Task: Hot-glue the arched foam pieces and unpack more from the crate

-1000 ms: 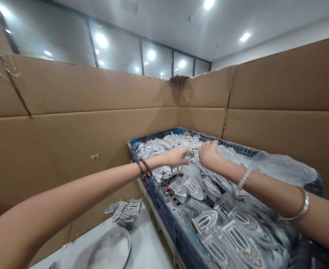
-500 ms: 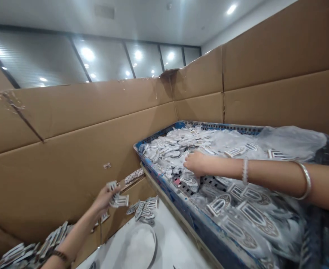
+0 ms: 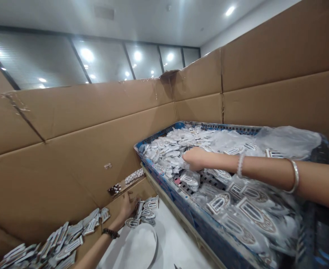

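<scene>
My left hand (image 3: 127, 206) is at the edge of a small pile of white-and-brown arch-shaped pieces (image 3: 147, 213) on the white surface. Its fingers are apart and the fingertips reach the pile; I see nothing held in it. Over the blue crate (image 3: 189, 215), my right hand (image 3: 194, 158) has its fingers curled down onto clear-bagged arch-shaped pieces (image 3: 167, 151). A bagged piece seems pinched there, largely hidden under the fingers. More bagged arch pieces (image 3: 258, 216) lie in the near part of the crate, below my right forearm.
Cardboard walls (image 3: 97, 138) rise behind and to the right. A round white dish (image 3: 140, 244) rests on the white surface (image 3: 172, 231). Many loose arch pieces (image 3: 58, 239) are heaped at lower left. Small white beads (image 3: 134, 176) line the cardboard's foot.
My left hand has moved right and down to the small pile; the arch pieces it held are out of it. My right hand has barely shifted in the crate.
</scene>
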Action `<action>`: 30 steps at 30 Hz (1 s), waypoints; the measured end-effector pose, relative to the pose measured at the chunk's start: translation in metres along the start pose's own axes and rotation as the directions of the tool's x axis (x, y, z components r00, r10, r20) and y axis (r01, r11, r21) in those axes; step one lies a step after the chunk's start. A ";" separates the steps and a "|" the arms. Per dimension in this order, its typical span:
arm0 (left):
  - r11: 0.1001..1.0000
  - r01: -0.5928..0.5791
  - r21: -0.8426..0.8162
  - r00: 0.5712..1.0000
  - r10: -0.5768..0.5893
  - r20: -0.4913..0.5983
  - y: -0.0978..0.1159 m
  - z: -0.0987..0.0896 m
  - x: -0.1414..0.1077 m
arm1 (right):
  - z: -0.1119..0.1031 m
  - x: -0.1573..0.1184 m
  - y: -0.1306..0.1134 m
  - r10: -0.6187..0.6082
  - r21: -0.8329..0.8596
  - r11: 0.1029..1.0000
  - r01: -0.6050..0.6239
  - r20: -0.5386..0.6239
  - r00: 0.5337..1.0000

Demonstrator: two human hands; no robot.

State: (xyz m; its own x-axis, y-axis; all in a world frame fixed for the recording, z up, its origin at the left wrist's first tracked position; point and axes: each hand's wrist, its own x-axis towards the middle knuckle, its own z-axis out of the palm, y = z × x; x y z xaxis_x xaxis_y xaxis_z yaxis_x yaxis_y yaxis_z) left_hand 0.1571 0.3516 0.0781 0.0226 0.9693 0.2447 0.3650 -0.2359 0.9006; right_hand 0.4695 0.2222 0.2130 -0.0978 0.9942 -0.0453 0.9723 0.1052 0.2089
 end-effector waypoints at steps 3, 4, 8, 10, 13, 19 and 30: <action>0.993 -0.117 0.008 0.969 0.116 -0.220 0.048 0.006 0.003 | -0.015 0.004 0.022 0.062 0.153 0.987 -0.048 -0.090 0.994; 0.986 -0.167 -0.004 0.953 0.161 -0.258 0.068 0.008 0.004 | -0.021 0.004 0.030 0.092 0.209 0.976 -0.063 -0.130 0.987; 0.942 -0.311 -0.129 0.947 0.294 -0.132 0.158 0.022 0.008 | -0.046 -0.002 0.052 0.263 0.448 0.890 -0.089 -0.344 0.901; 0.936 -0.273 -0.223 0.960 0.279 -0.001 0.197 0.037 0.006 | -0.058 -0.009 0.054 0.341 0.546 0.837 -0.041 -0.461 0.819; 0.823 0.358 -0.440 0.837 -0.074 0.543 0.237 0.071 -0.001 | -0.065 -0.016 0.049 0.382 0.613 0.785 0.089 -0.592 0.709; 0.429 0.727 -0.537 0.616 -0.062 0.785 0.245 0.130 -0.021 | -0.047 -0.007 0.040 0.302 0.634 0.725 0.270 -0.644 0.703; 0.554 0.604 -0.573 0.757 -0.175 0.629 0.233 0.115 -0.017 | -0.065 -0.024 0.059 0.373 0.354 0.927 -0.121 -0.855 0.359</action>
State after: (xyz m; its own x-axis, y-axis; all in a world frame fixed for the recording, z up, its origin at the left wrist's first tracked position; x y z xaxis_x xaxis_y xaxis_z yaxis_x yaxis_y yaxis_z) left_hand 0.3492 0.2877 0.2421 0.5391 0.8186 -0.1980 -0.3174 0.4152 0.8525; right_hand 0.5155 0.2058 0.2899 0.1460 0.4167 0.8972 0.9887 -0.0315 -0.1463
